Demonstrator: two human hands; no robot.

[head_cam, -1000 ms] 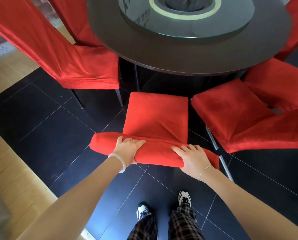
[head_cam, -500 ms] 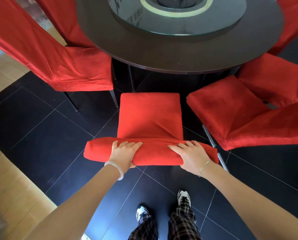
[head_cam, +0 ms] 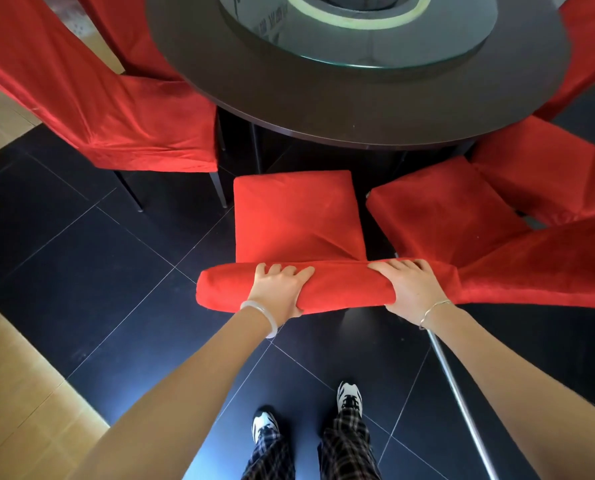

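Head view: both arms stretch forward and down; left hand (head_cam: pixel 282 289) and right hand (head_cam: pixel 412 289) grip the red chair (head_cam: pixel 344 289) by its backrest top, fingers curled over it.

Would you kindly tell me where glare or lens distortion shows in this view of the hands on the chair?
Head view: wide-angle bending bows the floor tile lines and stretches both forearms; light glares on the glass turntable and on the floor by the shoes; left hand, right hand and chair back look sharp.

Pale bangle (head_cam: pixel 262 317), thin bracelet (head_cam: pixel 433 308), plaid trousers (head_cam: pixel 348 445), white sneakers (head_cam: pixel 348 396)
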